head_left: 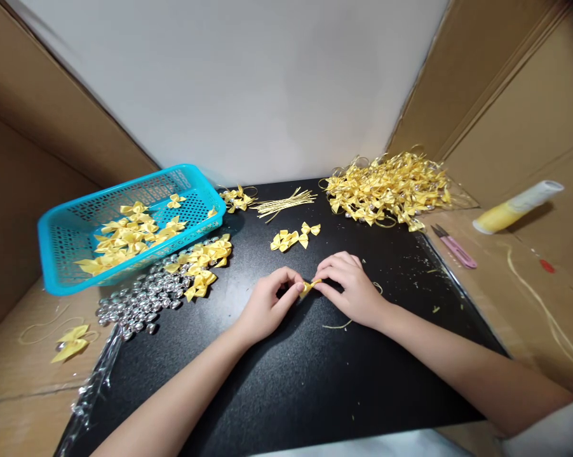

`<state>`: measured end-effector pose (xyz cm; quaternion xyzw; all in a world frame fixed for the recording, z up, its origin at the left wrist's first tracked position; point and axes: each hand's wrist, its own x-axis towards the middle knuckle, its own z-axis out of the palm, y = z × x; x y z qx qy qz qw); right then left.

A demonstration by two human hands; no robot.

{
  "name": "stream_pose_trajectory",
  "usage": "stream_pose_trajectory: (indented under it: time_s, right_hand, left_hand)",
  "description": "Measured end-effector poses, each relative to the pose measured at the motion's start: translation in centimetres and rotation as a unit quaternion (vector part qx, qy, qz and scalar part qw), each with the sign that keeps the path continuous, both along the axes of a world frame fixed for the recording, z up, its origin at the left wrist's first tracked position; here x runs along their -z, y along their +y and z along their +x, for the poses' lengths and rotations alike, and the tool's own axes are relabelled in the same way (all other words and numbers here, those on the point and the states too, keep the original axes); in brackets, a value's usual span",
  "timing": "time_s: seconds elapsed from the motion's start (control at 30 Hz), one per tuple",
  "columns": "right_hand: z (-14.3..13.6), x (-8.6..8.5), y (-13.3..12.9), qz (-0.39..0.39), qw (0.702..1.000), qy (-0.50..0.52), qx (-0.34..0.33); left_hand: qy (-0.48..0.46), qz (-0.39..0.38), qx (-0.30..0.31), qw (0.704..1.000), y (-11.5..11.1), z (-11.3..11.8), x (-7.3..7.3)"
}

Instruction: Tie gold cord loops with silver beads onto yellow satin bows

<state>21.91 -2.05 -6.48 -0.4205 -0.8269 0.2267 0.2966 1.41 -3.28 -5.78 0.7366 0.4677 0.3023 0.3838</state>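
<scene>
The work appeared to be part-way through. A large heap of looped bows (386, 190) lay at the far right of the bench (267, 400); cord loops and silver pieces showed among them, and these were judged finished. A smaller cluster with loops (239, 199) sat near the far edge, beside the basket.

Stock remained. The blue basket (58, 279) held loose bows (127, 238) with no loops visible. More bows (203, 260) lay against the silver beads (143, 295) just in front of it, and a small group of bows (291, 240) rested beyond the hands. A bundle of cord lengths (286, 203) lay farther back. On the visible count, the looped heap outnumbered the loose bows.

One yellow bow (306, 289) was in hand, over the middle of the bench; whether it touched the surface could not be told. The left hand (273, 299) pinched its left end between thumb and forefinger. The right hand (348, 282) gripped the opposite end with the tips of its fingers, palm turned down. Both forearms came in from the near side and converged. A cord (337, 326) showed below the right hand; its attachment to the bow could not be confirmed.
</scene>
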Motion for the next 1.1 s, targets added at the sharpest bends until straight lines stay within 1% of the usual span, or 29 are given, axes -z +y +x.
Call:
stream_pose_trajectory:
  time_s: [0.07,0.17,0.23,0.33,0.47,0.53,0.6,0.67,0.73,0.8,0.9,0.97,1.03,1.1]
  right_hand:
    - [0.04,-0.19,0.00,-0.011,1.000,0.014,-0.005]
    - [0.10,-0.45,-0.01,-0.038,0.999,0.021,-0.019]
    - [0.12,-0.60,-0.03,-0.057,0.998,0.016,-0.033]
    - [0.11,-0.77,-0.08,-0.073,0.996,0.013,-0.058]
    - [0.09,-0.78,-0.11,-0.079,0.994,0.005,-0.075]
    - [0.08,-0.72,-0.13,-0.072,0.995,0.002,-0.073]
    - [0.05,-0.67,-0.19,-0.052,0.997,0.011,-0.062]
    - [0.00,-0.67,-0.31,-0.027,0.998,0.028,-0.047]
    - [-0.05,-0.70,-0.47,-0.009,0.998,0.042,-0.040]
    - [-0.10,-0.69,-0.60,-0.001,0.998,0.048,-0.052]
    - [-0.14,-0.55,-0.65,0.002,0.996,0.045,-0.075]
    - [-0.14,-0.42,-0.57,0.002,0.996,0.041,-0.079]
    - [-0.08,-0.39,-0.47,0.001,0.997,0.040,-0.071]
    - [0.05,-0.53,-0.44,0.001,0.997,0.040,-0.066]
  left_hand:
    - [-0.067,-0.050,-0.023,0.996,-0.15,0.17,0.03]
    - [-0.108,-0.061,-0.029,0.992,-0.21,0.18,0.14]
    - [-0.100,-0.046,-0.020,0.994,-0.23,0.09,0.16]
    - [-0.054,-0.023,-0.008,0.998,-0.24,-0.02,0.14]
    - [-0.031,-0.024,-0.006,0.999,-0.21,0.04,0.09]
    - [-0.024,-0.002,-0.023,0.999,-0.22,0.13,0.00]
    - [-0.010,0.046,-0.034,0.998,-0.28,0.23,-0.16]
    - [-0.003,0.071,-0.026,0.997,-0.37,0.32,-0.30]
    - [-0.016,0.048,-0.010,0.999,-0.44,0.40,-0.34]
    - [-0.058,-0.006,0.000,0.998,-0.44,0.46,-0.21]
    - [-0.134,-0.081,0.025,0.987,-0.30,0.45,0.17]
    - [-0.150,-0.100,0.031,0.983,-0.21,0.38,0.39]
    - [-0.120,-0.073,0.020,0.990,-0.20,0.27,0.45]
    - [-0.065,-0.015,0.010,0.998,-0.25,0.16,0.35]
